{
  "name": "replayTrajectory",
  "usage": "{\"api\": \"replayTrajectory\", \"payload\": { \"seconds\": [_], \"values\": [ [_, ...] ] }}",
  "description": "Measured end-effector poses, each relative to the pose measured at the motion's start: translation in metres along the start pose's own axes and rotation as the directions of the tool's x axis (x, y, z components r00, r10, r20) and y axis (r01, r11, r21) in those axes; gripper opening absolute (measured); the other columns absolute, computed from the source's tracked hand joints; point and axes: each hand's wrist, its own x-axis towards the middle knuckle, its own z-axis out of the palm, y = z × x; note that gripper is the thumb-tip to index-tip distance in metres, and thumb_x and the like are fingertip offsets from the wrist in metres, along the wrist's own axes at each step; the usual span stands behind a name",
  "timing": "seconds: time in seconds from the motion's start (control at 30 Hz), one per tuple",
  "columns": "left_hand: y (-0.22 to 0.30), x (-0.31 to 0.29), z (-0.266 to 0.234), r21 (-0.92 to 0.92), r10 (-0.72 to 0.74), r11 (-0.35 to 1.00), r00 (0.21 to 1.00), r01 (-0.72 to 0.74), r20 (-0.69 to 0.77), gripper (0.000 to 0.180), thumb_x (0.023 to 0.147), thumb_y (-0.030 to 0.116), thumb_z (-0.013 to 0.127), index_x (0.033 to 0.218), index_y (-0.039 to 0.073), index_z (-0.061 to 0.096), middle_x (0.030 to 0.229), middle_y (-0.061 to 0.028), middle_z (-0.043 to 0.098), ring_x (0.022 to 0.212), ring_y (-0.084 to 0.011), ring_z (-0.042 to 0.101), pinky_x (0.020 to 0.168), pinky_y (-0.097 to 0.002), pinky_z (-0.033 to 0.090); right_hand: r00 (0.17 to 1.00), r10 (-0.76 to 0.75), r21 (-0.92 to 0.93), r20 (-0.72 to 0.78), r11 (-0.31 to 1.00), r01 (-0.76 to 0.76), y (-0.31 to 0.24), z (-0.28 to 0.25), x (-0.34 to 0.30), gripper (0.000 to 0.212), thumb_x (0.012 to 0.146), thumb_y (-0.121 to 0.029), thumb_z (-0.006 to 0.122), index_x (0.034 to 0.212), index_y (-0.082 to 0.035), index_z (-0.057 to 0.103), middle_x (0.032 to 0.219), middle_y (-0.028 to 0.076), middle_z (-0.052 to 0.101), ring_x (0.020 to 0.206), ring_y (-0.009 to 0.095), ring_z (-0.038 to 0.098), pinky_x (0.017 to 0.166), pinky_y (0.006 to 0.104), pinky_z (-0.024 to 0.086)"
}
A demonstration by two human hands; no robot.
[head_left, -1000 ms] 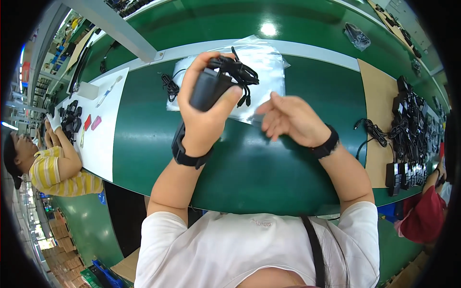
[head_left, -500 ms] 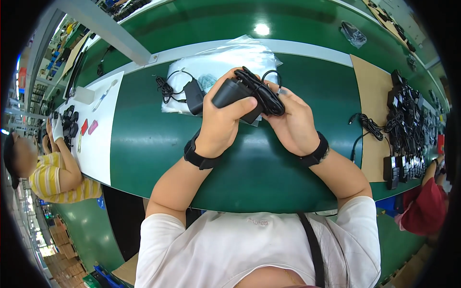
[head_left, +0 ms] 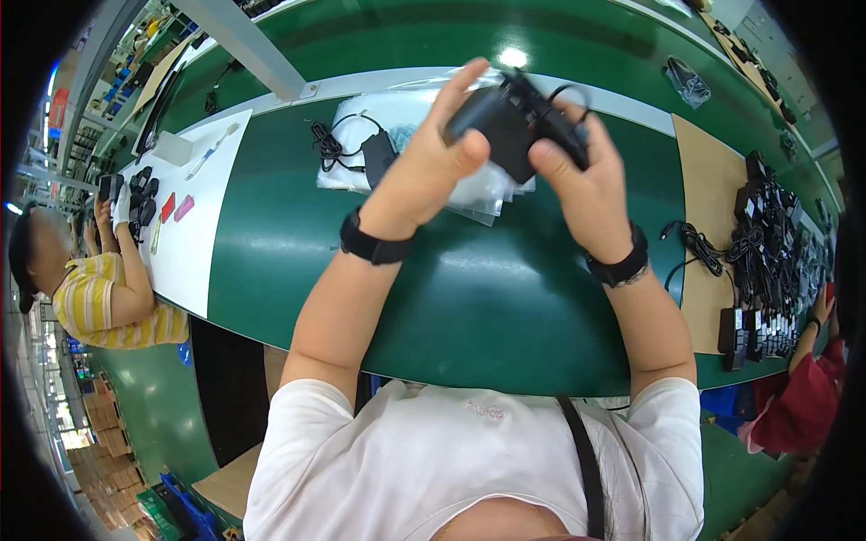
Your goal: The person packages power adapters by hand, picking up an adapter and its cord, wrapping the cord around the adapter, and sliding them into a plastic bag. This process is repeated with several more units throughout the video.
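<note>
Head cam: the right hand (head_left: 591, 176) has its thumb in front and fingers wrapped behind, gripping a black power adapter (head_left: 496, 131) with a bundled black cord (head_left: 552, 113), held up over a stack of clear plastic bags (head_left: 485, 206) on the green workbench (head_left: 478, 307). Left hand (head_left: 424, 167) is at the adapter's left end, thumb and fingers spread around it, but it's kinda blurry so I honestly can't tell if it's gripping or just touching. A second black adapter (head_left: 379, 160) lies on the bags just left of that, its cable (head_left: 332, 149) looped beside it. Over on the right, a big pile of corded adapters (head_left: 767, 243) sits on a cardboard sheet (head_left: 708, 171), and on the left there's a co-worker in a yellow striped shirt (head_left: 99, 298).
</note>
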Motion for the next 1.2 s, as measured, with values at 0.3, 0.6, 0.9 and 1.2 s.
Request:
{"api": "replayTrajectory", "payload": {
  "seconds": [0.3,0.6,0.9,1.2],
  "values": [
    [-0.052,-0.016,0.020,0.982,0.080,-0.171,0.995,0.079,-0.066,0.044,0.063,0.031,0.074,0.085,-0.001,0.053,0.085,-0.0199,0.050,0.079,-0.0331,0.054,0.060,-0.0387,0.050,0.905,-0.092,0.257,-0.416,0.942,0.214,-0.022,-0.066,0.030,0.025,0.087,-0.013,0.056,0.107,0.002,0.048,0.099,0.008,0.056,0.086,0.016,0.055,0.077,0.0300,0.047],
    [-0.067,0.008,0.001,0.970,0.141,-0.245,0.989,0.001,0.034,0.012,0.065,0.010,0.056,0.063,-0.001,0.051,0.058,-0.0188,0.055,0.053,-0.0330,0.057,0.049,-0.0388,0.049,0.877,-0.172,0.103,-0.448,0.965,0.242,-0.017,-0.064,0.025,0.038,0.085,-0.015,0.061,0.114,0.003,0.045,0.098,0.006,0.055,0.087,0.011,0.053,0.076,0.0243,0.044],
    [-0.046,0.017,-0.014,0.985,0.288,-0.125,0.954,0.121,-0.081,0.022,0.076,0.015,0.057,0.082,-0.004,0.046,0.054,-0.0190,0.055,0.050,-0.0354,0.058,0.046,-0.0408,0.048,0.919,-0.137,-0.007,-0.371,0.989,0.144,-0.013,-0.057,0.023,0.049,0.083,-0.019,0.063,0.119,0.006,0.040,0.092,0.005,0.056,0.075,0.009,0.053,0.068,0.0201,0.043],
    [-0.015,0.005,-0.004,0.973,0.065,-0.026,0.972,0.230,-0.228,0.021,0.071,0.015,0.055,0.064,-0.004,0.056,0.061,-0.0220,0.057,0.060,-0.0370,0.059,0.059,-0.0421,0.049,0.906,-0.240,-0.187,-0.347,0.965,0.184,-0.010,-0.054,0.023,0.049,0.085,-0.021,0.061,0.119,0.006,0.040,0.098,0.007,0.057,0.080,0.009,0.053,0.071,0.0203,0.044]
  ]
}}
